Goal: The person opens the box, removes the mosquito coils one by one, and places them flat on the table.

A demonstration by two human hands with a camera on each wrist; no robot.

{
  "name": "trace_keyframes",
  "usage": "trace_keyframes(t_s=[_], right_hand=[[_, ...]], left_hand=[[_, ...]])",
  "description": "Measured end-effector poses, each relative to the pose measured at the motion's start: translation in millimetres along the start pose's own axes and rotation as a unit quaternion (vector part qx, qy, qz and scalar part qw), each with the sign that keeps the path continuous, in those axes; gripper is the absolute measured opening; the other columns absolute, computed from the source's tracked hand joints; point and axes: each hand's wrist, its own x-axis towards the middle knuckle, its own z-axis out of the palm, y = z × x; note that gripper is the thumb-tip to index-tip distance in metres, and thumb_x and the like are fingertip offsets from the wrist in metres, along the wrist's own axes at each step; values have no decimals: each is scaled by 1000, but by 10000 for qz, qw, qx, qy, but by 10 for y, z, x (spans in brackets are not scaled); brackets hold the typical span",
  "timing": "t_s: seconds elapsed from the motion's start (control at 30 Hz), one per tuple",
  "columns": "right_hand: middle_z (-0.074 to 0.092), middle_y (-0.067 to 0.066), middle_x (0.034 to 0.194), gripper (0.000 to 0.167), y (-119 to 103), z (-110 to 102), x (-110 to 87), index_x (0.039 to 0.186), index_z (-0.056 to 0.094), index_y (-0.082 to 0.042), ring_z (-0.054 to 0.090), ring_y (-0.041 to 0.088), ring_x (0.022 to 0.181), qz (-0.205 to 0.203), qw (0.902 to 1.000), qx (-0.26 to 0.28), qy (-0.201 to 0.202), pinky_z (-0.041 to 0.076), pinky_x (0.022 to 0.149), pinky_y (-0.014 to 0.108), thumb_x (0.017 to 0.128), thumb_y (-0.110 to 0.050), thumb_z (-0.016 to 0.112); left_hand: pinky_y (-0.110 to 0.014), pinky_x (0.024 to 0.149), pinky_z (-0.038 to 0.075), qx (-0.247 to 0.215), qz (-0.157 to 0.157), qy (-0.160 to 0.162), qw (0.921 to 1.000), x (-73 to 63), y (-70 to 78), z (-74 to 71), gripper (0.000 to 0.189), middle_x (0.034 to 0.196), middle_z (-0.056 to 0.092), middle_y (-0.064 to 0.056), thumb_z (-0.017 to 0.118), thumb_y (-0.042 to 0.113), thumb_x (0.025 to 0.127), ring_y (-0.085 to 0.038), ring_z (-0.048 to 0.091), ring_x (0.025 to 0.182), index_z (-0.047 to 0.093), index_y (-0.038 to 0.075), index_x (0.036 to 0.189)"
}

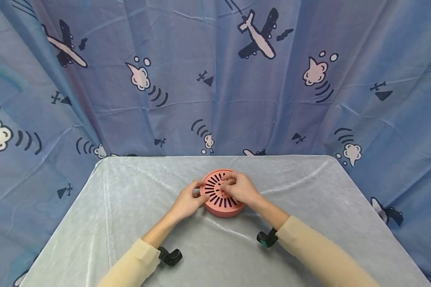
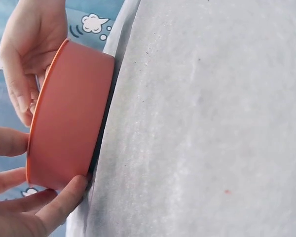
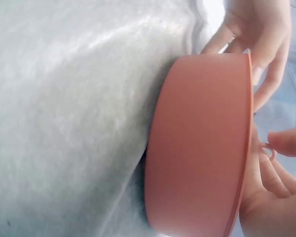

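One round pink box (image 1: 214, 196) sits mid-frame on the worktop (image 1: 129, 199). The left hand (image 1: 188, 200) grips its edge; the right hand (image 1: 241, 188) pinches what seems a small ring (image 3: 273, 154) over its slotted top. Working the ring seems the step; the next move calls for a steady left grip.

Curtained-off spot, rm type unclear, plane-print curtain (image 1: 237, 99), cloth-cov'd tbl (image 1: 294, 195)

Creased blue curtain (image 1: 179, 44) (printed airplanes (image 1: 259, 38), white clouds (image 1: 141, 78)) behind a pale grey cloth-covered table (image 1: 136, 199).
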Motion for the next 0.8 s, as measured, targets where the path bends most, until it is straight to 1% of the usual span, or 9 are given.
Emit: trace_keyframes(t_s=[0.1, 0.17, 0.23, 0.37, 0.5, 0.57, 0.67, 0.8], right_hand=[[71, 11, 91, 31, -32, -14, -12, 123, 65, 1, 74, 20, 73, -20, 9998, -186, -1, 57, 54, 29, 94, -9, 72], [71, 10, 90, 30, -43, -28, -14, 122, 66, 1, 74, 20, 73, -49, 9996, -268, 20, 56, 53, 29, 93, -8, 72], [72, 9, 89, 31, -52, -46, -17, 122, 65, 1, 74, 20, 73, -75, 9995, -313, 33, 58, 56, 30, 93, -8, 72], [71, 11, 91, 33, -59, -106, -29, 123, 64, 3, 74, 20, 74, -103, 9992, -386, 15, 62, 67, 34, 93, -7, 72], [70, 11, 93, 33, -41, -212, -43, 124, 63, 3, 73, 19, 74, -166, 9981, -594, 13, 62, 68, 33, 94, -7, 71], [70, 12, 93, 33, -30, -272, -54, 126, 63, 3, 74, 20, 75, -232, 9977, -633, -12, 62, 68, 34, 95, -7, 70], [71, 13, 96, 35, -20, -361, -78, 128, 62, 3, 74, 22, 77, -306, 9979, -563, -57, 62, 69, 35, 96, -7, 69], [71, 14, 99, 34, 0, -490, -114, 128, 61, 3, 74, 23, 78, -293, 9984, -481, -80, 62, 70, 35, 97, -9, 69]], left_hand=[[-43, 93, 57, -89, -9, 1, 10000, -1, -1, -7, 51, 144, 54, -18, 71, 17, 94, -38, 62, 122, 55, 10, 142], [-40, 91, 58, -187, -7, -18, 9998, 0, -7, -6, 51, 143, 54, -18, 70, 17, 95, -38, 62, 122, 55, 9, 143], [-38, 91, 58, -219, 9, -20, 9998, 1, -15, -4, 51, 143, 55, -18, 70, 17, 95, -37, 62, 122, 55, 9, 143], [-40, 93, 57, -229, 92, -21, 9997, -3, -26, -2, 50, 141, 56, -19, 70, 17, 96, -36, 63, 121, 55, 9, 143], [-43, 96, 56, -158, 150, -11, 9998, -4, -30, -1, 49, 140, 56, -20, 70, 18, 96, -36, 64, 120, 56, 8, 142], [-45, 97, 54, -117, 131, 15, 9998, -2, -41, 0, 49, 140, 56, -19, 70, 18, 96, -35, 64, 119, 57, 7, 142], [-47, 98, 54, -56, 120, 54, 9999, -2, -63, 1, 48, 139, 57, -19, 70, 18, 95, -35, 64, 119, 58, 7, 141], [-48, 97, 54, -15, 111, 57, 9999, -8, -78, 0, 48, 140, 57, -19, 70, 19, 95, -36, 64, 119, 58, 7, 140]])
